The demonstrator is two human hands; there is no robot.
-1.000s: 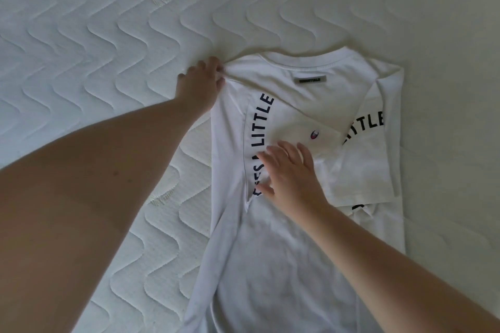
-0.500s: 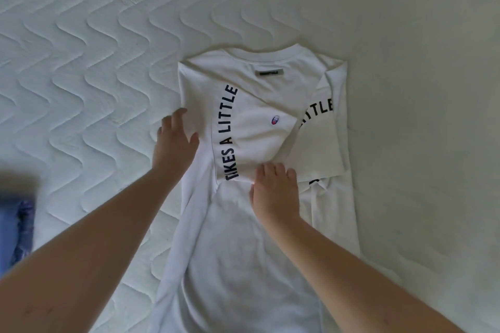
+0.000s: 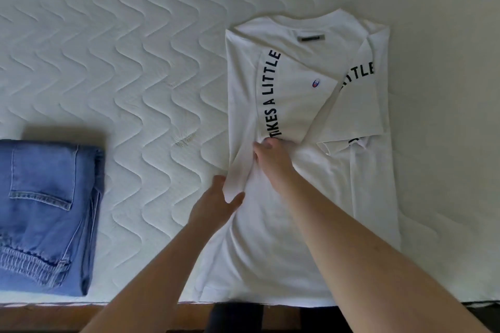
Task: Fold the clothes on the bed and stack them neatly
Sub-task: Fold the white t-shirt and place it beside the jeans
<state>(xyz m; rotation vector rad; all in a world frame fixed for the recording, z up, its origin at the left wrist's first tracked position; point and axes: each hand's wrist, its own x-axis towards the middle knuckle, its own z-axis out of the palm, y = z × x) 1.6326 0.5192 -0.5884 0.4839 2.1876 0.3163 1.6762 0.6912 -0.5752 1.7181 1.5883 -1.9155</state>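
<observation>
Left hand (image 3: pixel 216 204) pinches the folded-in left edge of the white T-shirt (image 3: pixel 292 224) between thumb and fingers, at about 6 o'clock in the view. Just beyond it, toward 12, the right hand (image 3: pixel 273 159) presses on the shirt's middle with its fingertips tucked at the fold under the black lettering; whether it grips cloth I cannot tell. The shirt lies flat on the bed (image 3: pixel 135 48), long axis running 6 to 12, hem at the near edge, collar pointing to 12, both sleeves folded inward. Folded blue jeans (image 3: pixel 48 211) lie well apart at 9 o'clock.
</observation>
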